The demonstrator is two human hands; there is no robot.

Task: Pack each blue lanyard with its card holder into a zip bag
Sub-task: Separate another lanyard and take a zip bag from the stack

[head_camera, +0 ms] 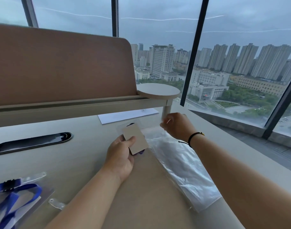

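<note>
Card holder and zip bag at frame centre.
We note the left hand (121,154) gripping the card holder (135,139), long axis toward upper left; the right hand (177,126) pinches the zip bag (177,161) mouth.

One head-worn camera looks forward and down, close over the desk (75,162), facing the window (158,30).

A beige desk (75,151) carries everything else. Along its far edge stands a brown privacy screen (58,63). At the screen's right end sits a small round shelf (158,90) on a short post. In front of the screen lies a white sheet of paper (128,115), and to the left a black oval cable slot (32,142). Beyond the screen, floor-to-ceiling windows (158,22) show high-rise buildings (240,58).
</note>
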